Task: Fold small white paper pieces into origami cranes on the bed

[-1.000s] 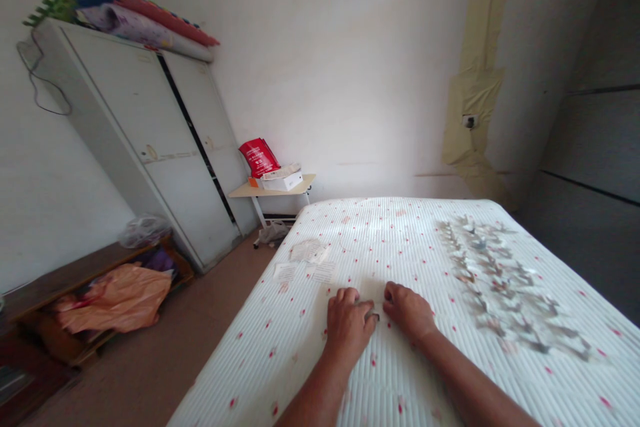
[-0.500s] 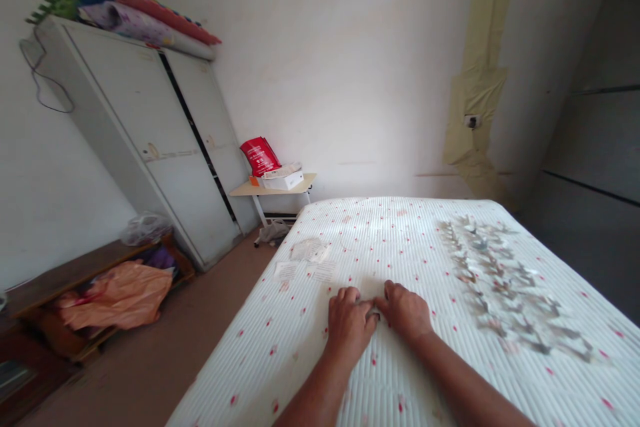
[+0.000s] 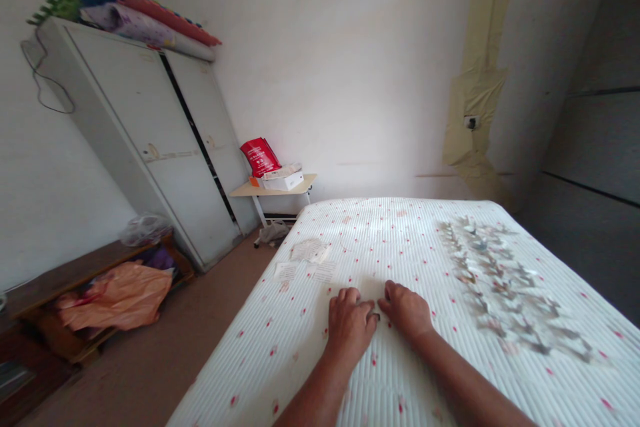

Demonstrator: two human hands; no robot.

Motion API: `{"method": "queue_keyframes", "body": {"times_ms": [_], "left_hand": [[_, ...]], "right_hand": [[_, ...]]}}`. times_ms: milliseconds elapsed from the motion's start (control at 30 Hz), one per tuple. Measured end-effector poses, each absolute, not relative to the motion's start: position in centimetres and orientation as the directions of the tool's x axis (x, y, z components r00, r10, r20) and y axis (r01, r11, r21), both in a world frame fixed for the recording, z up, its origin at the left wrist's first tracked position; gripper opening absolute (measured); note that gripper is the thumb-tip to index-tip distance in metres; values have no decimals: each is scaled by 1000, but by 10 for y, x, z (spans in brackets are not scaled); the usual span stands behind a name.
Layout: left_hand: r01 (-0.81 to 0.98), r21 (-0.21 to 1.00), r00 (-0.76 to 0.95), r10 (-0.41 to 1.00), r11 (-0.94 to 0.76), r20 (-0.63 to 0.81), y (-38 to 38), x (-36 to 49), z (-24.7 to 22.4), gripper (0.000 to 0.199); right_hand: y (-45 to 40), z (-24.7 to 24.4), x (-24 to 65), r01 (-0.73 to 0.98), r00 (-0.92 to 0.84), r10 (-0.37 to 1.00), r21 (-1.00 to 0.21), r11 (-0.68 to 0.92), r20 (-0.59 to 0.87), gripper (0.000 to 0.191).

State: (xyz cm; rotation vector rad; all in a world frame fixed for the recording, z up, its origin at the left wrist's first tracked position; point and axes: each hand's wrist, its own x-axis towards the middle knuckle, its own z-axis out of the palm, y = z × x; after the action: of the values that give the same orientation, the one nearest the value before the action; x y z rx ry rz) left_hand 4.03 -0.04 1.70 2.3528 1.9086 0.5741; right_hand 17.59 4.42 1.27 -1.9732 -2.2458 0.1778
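My left hand [image 3: 349, 321] rests low over the bed, its thumb and index finger pinched on a small piece of folded paper [image 3: 377, 315]. Only a dark grey edge of that paper shows between the fingertips. Just to its right, my right hand [image 3: 407, 309] is curled, with its fingertips a small gap from the left ones. Whatever its fingers may hold is hidden. Both hands touch or nearly touch the white quilted bed cover [image 3: 300, 360] with red dots. Beyond the left hand lie flat printed paper sheets [image 3: 310, 251].
Rows of small folded paper pieces [image 3: 505, 273] cover the right side of the bed. A small table [image 3: 240, 191] with a red bag [image 3: 260, 157] stands past the far left corner. Left of it are a grey cabinet [image 3: 135, 140] and a low wooden bench [image 3: 75, 267].
My right fingertips have drawn slightly apart from the left ones, leaving a small gap. The left hand keeps its pinch in the same place.
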Motion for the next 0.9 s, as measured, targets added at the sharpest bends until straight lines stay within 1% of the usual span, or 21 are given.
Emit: {"method": "queue_keyframes", "body": {"times_ms": [300,600,733,900], "left_hand": [[943,262,153,965,-207,212,-1,42,17,24],[940,272,151,965,-207,213,-1,41,18,23],[938,269,158,959,-220,233,-1,41,17,22],[939,269,156,961,-216,227,-1,42,17,22]], "right_hand": [[46,12,180,969,-147,989,-196,149,24,13],[49,19,187,949,-144,989,-287,128,-37,18],[46,18,185,951,-132,991,-286,120,-20,18],[41,14,180,956,-156,986,-244,166,60,19]]}}
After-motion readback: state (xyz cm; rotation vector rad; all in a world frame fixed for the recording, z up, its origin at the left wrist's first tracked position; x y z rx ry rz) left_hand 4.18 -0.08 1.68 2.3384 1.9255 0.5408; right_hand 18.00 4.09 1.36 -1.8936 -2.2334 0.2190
